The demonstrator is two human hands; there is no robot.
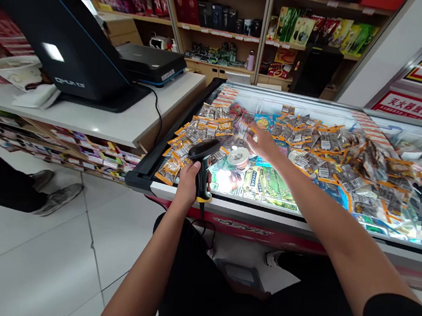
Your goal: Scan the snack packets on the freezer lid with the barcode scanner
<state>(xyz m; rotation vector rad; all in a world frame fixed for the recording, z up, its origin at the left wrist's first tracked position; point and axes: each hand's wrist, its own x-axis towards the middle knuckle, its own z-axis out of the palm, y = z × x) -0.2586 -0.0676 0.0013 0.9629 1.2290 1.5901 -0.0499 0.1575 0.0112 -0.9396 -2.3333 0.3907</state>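
My left hand [189,183] is wrapped around the handle of a black barcode scanner [204,165] with yellow trim at its base. The scanner's head tilts over the front left of the freezer's glass lid. Farther back, my right hand [261,141] is closed on a small, blurred packet [242,126]. To its left lie small clear packets with orange edges [201,126], many showing barcode labels. A larger heap of similar packets [324,141] spreads to the right. Just in front of my right hand sits a round lidded tub [237,157].
A chest freezer [266,209] stands before me. On the left, a white counter [123,116] carries a black checkout machine [92,61] and a scale [153,61]. Stocked shelves [226,32] line the back. Another person's shoe [60,198] is on the floor at left.
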